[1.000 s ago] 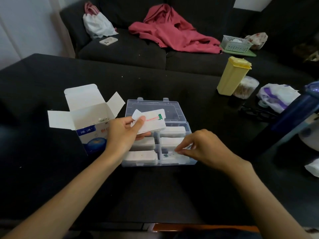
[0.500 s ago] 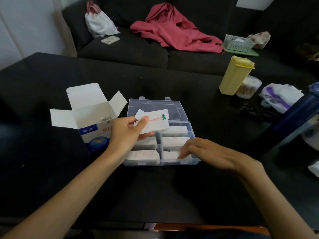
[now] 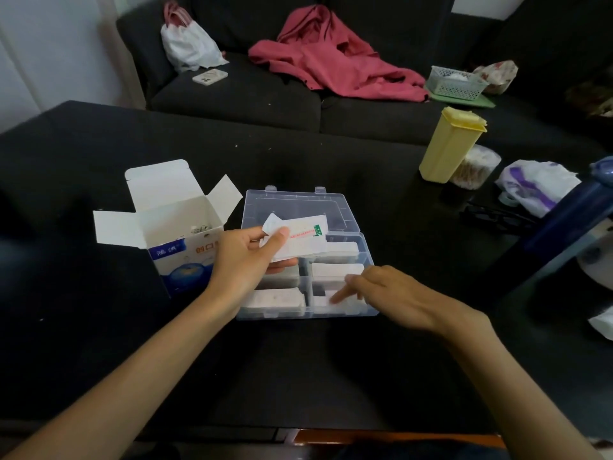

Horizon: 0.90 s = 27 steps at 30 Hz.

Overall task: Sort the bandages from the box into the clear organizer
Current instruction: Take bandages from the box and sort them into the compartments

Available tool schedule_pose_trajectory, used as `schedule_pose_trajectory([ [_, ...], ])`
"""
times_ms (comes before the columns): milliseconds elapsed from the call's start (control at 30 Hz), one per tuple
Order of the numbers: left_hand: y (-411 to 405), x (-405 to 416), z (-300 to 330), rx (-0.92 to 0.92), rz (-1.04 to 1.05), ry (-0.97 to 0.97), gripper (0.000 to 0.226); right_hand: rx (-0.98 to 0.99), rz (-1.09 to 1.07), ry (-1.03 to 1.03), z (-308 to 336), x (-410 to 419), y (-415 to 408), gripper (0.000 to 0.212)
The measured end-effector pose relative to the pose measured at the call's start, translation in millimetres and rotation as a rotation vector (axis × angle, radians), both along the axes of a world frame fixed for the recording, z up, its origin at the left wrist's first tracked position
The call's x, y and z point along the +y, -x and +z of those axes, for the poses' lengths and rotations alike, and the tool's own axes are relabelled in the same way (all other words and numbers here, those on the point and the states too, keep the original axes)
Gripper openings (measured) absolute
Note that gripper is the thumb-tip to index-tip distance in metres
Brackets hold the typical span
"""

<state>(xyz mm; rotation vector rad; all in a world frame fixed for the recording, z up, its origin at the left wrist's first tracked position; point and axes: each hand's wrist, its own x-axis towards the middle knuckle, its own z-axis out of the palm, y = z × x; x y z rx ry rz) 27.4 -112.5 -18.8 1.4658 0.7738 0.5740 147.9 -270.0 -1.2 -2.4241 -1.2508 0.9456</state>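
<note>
Place: a home living room is shown.
Seating: a dark sofa is seen at the far side.
Clothing: a pink garment is draped over it.
Belongings: a phone and a white bag are left far left.
Table: a black table is set near.

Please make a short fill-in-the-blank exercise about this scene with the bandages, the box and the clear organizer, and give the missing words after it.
1. The left hand holds a stack of bandages above the clear ____.
2. The right hand touches bandages in the near-____ compartment of the organizer.
3. The open box stands to the ____ of the organizer.
4. On the sofa lies a ____ garment.

Missing words: organizer; right; left; red
</note>
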Motion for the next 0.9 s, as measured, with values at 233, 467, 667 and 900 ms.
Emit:
schedule_pose_trajectory([
  [233, 2, -10, 3, -0.047, -0.174, 0.087, 0.008, 0.03, -0.409, -0.491, 11, 7, -3, 0.041],
  [467, -1, -23, 7, -0.067, -0.311, 0.091, 0.019, 0.339, -0.548, -0.561, 10, 10, -6, 0.019],
  [667, -1, -21, 3, -0.077, -0.3, 0.073, 0.013, 0.395, -0.593, -0.594, 11, 5, -10, 0.016],
  [900, 2, -19, 4, -0.104, -0.26, 0.085, 0.012, 0.299, -0.544, -0.639, 13, 5, -10, 0.009],
])
